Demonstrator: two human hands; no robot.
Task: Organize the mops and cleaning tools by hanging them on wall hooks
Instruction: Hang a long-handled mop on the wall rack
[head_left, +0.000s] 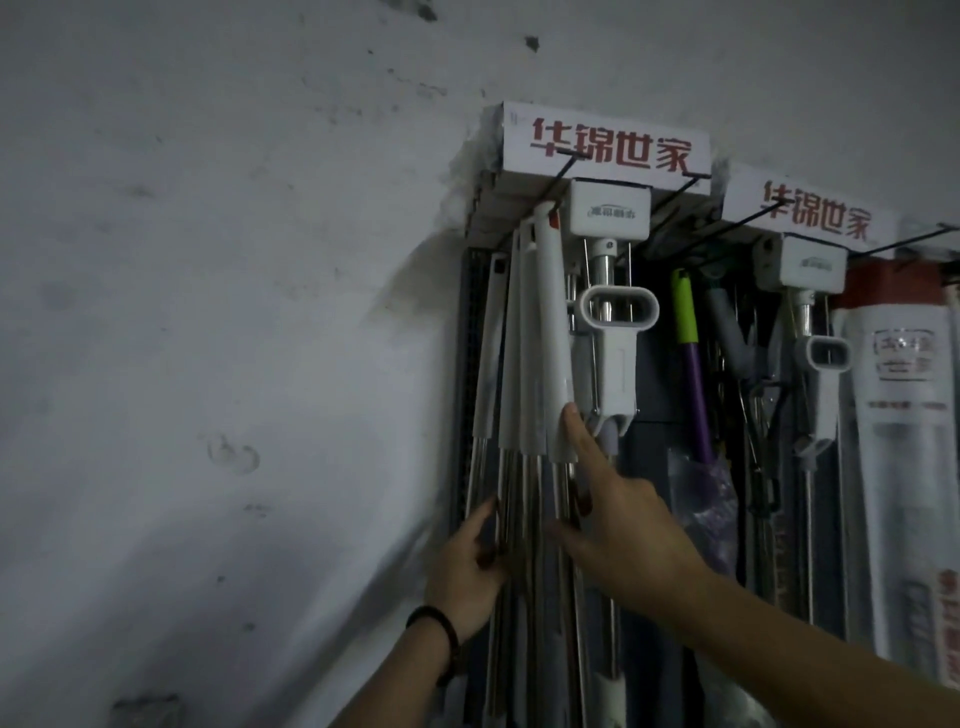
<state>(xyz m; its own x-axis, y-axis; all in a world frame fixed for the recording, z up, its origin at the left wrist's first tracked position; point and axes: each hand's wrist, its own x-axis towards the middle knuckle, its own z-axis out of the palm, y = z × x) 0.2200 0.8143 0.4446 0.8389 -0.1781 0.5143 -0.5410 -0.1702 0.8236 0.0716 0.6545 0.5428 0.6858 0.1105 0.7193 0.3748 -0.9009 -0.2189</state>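
Mops (540, 338) with white grips hang bunched just under the left end of the red-lettered sign (605, 143), steel poles dropping straight down. My left hand (467, 564) is low beneath the sign, fingers curled round the outer poles. My right hand (628, 525) reaches up beside it, fingers straight, holding nothing, forefinger tip touching the bottom of one white grip. Squeeze mop (613, 322) hangs right under the sign's middle.

Likely a shop: branded mop display (605, 145)
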